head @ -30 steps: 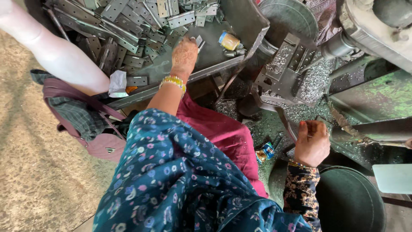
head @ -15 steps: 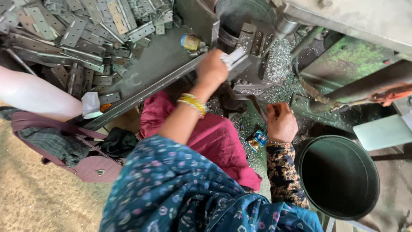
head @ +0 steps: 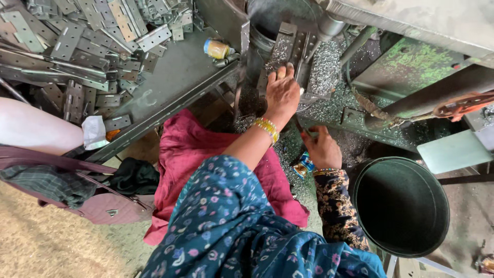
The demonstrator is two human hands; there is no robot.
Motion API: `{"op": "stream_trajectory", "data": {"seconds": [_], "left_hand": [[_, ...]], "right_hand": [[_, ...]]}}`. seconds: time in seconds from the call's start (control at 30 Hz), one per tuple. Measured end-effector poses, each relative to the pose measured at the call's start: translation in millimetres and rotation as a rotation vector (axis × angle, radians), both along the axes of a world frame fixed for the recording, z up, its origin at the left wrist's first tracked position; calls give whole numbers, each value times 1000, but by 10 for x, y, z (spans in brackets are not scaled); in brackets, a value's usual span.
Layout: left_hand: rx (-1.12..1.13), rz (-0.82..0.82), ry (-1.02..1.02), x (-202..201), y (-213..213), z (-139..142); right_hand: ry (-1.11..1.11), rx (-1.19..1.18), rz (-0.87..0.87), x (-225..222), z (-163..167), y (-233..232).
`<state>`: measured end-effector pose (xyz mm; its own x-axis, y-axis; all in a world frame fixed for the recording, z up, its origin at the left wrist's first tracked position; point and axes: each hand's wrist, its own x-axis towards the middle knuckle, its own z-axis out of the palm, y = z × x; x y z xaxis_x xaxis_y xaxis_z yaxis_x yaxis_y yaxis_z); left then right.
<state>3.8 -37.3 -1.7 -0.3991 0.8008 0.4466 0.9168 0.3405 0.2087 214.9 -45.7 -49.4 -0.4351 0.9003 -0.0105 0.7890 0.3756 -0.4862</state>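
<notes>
Left hand [head: 282, 95] lies fingers spread, nothing gripped, on perforated metal plate [head: 286, 49] at the machine; right hand [head: 322, 149] low w/ curled fingers, contents can't tell. Best press plate flat & square, fingertips clear of moving parts

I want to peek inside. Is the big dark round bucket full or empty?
Empty, as far as the view shows. The big dark round bucket stands upright, and its bare inner wall and bottom show, with nothing inside.

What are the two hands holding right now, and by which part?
The left hand presses flat on a metal piece at the machine; a grip cannot be told. The right hand hides whatever it pinches.
</notes>
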Motion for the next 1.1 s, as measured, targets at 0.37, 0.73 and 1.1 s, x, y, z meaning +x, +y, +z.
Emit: {"op": "stream_trajectory", "data": {"seconds": [0.37, 0.73, 1.1], "left_hand": [[94, -3, 11, -89, 165, -157], [110, 29, -12, -72, 407, -228], [70, 73, 45, -145, 502, -186]], "right_hand": [[-48, -190, 68, 170, -797, 81], [36, -275, 7, 177, -840, -39], [85, -238, 55, 174, -987, -68]]}}
